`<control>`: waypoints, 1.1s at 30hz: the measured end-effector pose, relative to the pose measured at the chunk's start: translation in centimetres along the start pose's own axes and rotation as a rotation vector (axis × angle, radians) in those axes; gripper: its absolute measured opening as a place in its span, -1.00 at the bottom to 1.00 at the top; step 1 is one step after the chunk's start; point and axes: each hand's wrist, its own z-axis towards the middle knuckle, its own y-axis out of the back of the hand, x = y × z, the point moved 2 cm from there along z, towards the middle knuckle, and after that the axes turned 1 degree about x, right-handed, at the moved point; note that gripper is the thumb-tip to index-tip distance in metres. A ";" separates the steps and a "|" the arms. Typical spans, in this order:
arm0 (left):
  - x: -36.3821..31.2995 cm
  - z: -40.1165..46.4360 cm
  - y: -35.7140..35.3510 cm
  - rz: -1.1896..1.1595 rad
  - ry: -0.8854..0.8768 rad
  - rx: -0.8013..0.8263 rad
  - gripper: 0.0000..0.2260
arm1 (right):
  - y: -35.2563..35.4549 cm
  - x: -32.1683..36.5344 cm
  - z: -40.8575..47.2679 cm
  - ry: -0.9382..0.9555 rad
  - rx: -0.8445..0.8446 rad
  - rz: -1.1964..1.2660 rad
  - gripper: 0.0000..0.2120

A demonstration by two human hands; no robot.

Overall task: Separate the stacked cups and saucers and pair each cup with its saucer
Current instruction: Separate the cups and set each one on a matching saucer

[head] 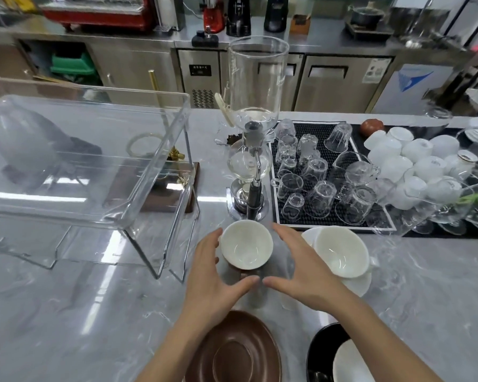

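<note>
1. Nearest you, at the bottom edge: a brown saucer (233,351) lies flat on the grey marble counter (94,312), nothing on it. Your left forearm crosses its left rim.
2. Right of it, a black saucer (322,351) carries a white dish (348,366); both are cut by the frame edge and partly hidden by your right forearm.
3. Your left hand (213,274) is open, fingers spread, cupped round the left side of a white-lined cup (246,244). Fingertips sit at the cup's left wall; whether they touch it cannot be told.
4. Your right hand (301,274) is open too, thumb pointing inward toward your left thumb, fingers reaching along the cup's right side. Neither hand is closed on anything.
5. The cup stands upright between your hands; brown shows at its base.
6. Just right of your right hand: a larger white cup (341,250) sits tilted on a white saucer (358,282).
7. Behind the cup: a glass siphon coffee maker (253,128) on its metal base.
8. Right of that: a black mat (315,128) with upturned glasses (312,172), then a heap of white cups (414,158).
9. Left, mid-distance: a clear plastic display case (89,161) on a wire frame.
10. Farthest: steel cabinets (337,81) and coffee machines.
</note>
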 end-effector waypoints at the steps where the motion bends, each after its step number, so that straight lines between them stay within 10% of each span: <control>1: 0.2 0.3 -0.1 -0.008 0.018 0.008 -0.04 | 0.0 0.0 0.5 0.000 0.013 0.002 -0.06; 33: -0.4 0.6 0.4 -0.113 0.132 0.023 0.04 | -0.2 1.3 1.9 -0.036 0.063 0.114 0.03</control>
